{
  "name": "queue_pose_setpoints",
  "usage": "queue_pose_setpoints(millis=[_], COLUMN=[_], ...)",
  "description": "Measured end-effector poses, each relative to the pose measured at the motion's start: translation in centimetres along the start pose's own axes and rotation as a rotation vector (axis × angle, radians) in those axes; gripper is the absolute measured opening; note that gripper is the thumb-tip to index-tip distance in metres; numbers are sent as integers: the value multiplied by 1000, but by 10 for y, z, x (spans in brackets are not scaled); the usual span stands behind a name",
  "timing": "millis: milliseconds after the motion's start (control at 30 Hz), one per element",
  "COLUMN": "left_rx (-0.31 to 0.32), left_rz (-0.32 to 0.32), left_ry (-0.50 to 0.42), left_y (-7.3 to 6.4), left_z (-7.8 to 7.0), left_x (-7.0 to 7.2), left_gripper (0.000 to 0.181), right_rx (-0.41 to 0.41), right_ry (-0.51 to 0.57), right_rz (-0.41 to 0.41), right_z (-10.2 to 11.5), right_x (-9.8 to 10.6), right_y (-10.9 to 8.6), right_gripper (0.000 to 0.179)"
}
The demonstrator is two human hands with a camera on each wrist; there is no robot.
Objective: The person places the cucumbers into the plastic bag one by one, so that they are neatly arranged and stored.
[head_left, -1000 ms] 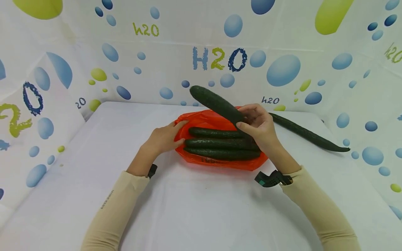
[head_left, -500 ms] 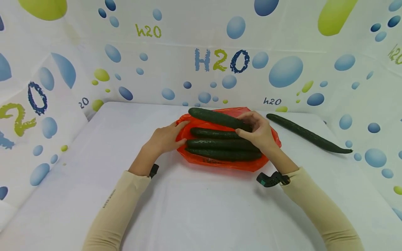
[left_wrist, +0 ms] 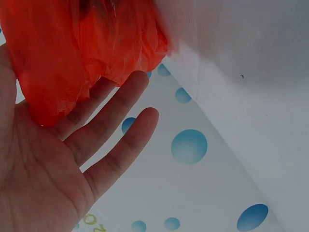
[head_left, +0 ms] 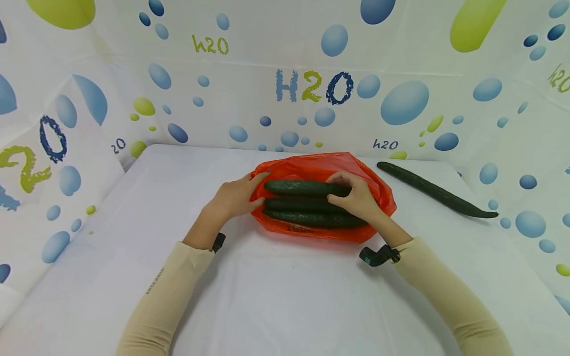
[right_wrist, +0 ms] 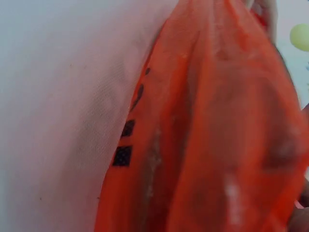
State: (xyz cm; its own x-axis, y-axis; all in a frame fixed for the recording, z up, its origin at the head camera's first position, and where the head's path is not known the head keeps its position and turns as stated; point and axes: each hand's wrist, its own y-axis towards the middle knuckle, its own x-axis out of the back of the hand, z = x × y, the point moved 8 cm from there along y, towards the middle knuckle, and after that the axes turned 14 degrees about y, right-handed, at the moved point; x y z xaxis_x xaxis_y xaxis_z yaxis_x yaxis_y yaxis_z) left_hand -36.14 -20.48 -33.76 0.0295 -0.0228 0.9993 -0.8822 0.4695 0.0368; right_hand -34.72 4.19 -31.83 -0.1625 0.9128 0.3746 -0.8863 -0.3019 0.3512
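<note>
In the head view, a long dark green cucumber [head_left: 296, 188] lies inside the red plastic bag [head_left: 307, 233], with my right hand [head_left: 356, 198] gripping its right end between thumb and fingers. Just in front of it in the bag are a middle cucumber [head_left: 294, 204] and a front cucumber [head_left: 311, 219]. My left hand [head_left: 233, 197] holds the bag's left rim, thumb and index finger over the edge. In the left wrist view, the other fingers [left_wrist: 116, 157] of that hand stretch out beside the red film. Red film covers most of the right wrist view, hiding the grip.
A separate cucumber [head_left: 436, 190] lies on the white-covered table [head_left: 285, 296], right of the bag. Behind rises a white backdrop [head_left: 249, 109] with blue and green spots and H2O lettering.
My right hand has lowered the cucumber from a raised, tilted position above the bag to level inside it, covering the rear one there. The left hand has stayed at the bag's rim.
</note>
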Motion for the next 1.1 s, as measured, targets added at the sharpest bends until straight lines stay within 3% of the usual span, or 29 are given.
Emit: queue_pose_setpoints(millis=[533, 1100], left_rx=[9, 3], left_rz=[-10, -16], left_ry=[-14, -7], left_y=[-3, -5], left_z=[0, 1], left_x=[-1, -3], left_gripper=[67, 68], right_rx=[-108, -127], right_ry=[-142, -202], right_rz=[133, 235], right_z=[-32, -33], right_x=[-16, -21], right_y=[4, -3], right_gripper=[34, 43])
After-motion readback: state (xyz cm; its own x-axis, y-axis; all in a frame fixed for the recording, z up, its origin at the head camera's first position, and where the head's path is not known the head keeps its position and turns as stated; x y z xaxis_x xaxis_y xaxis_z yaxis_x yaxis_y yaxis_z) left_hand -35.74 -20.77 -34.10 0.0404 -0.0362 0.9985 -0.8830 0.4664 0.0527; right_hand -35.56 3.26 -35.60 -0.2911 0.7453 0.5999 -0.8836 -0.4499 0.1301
